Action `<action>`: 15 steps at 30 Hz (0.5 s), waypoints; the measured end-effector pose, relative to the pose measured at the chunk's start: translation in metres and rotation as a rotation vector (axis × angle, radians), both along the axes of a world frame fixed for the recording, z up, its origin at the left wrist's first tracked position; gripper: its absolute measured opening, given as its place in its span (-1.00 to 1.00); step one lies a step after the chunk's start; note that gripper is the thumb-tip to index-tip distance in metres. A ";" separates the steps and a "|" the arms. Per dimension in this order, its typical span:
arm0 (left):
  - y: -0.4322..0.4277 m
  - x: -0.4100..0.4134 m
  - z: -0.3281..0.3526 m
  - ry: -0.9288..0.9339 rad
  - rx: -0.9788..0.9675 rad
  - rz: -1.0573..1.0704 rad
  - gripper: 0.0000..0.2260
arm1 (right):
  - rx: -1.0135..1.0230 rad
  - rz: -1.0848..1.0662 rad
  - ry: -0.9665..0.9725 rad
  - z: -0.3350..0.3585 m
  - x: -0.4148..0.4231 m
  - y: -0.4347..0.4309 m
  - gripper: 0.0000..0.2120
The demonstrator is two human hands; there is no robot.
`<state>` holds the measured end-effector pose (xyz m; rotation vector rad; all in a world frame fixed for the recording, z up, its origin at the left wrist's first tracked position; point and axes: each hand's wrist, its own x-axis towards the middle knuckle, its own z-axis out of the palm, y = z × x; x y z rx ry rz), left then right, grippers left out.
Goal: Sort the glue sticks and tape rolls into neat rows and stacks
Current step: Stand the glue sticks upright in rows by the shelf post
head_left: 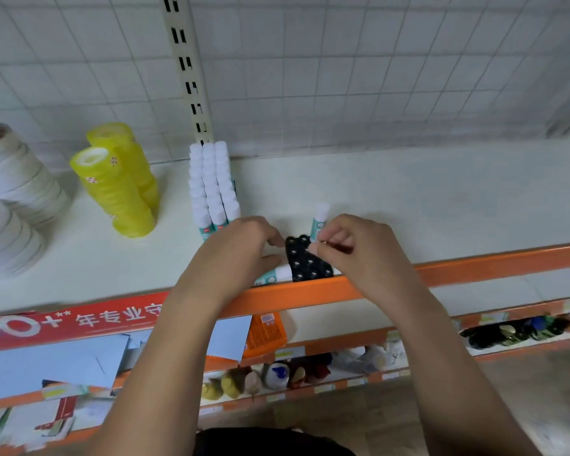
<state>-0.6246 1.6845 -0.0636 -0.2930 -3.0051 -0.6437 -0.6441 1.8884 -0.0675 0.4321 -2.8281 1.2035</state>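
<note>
Head-worn, downward, close over shelf (408, 199)

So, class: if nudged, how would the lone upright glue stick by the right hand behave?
Tall and narrow, the glue stick probably tips easily. Being round, it would likely roll; the orange lip might stop it.

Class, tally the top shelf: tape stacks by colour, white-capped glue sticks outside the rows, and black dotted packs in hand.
Yellow tape stacks: 2
White tape stacks: 2
Loose glue sticks: 2
Black dotted pack: 1
Total: 7
</note>
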 end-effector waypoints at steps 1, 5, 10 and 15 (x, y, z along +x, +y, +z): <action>-0.006 0.005 0.000 -0.032 -0.031 0.009 -0.79 | 0.005 0.080 -0.017 0.000 0.004 -0.006 -0.88; -0.019 0.020 0.000 -0.133 -0.077 0.027 -0.86 | 0.067 0.253 -0.067 -0.006 0.009 -0.026 -0.87; -0.019 0.025 -0.001 -0.110 -0.050 0.008 -0.85 | 0.136 0.282 -0.031 -0.012 0.008 -0.034 -0.73; -0.018 0.021 -0.002 -0.058 -0.016 -0.008 -0.84 | 0.087 0.252 -0.083 -0.009 0.009 -0.032 -0.74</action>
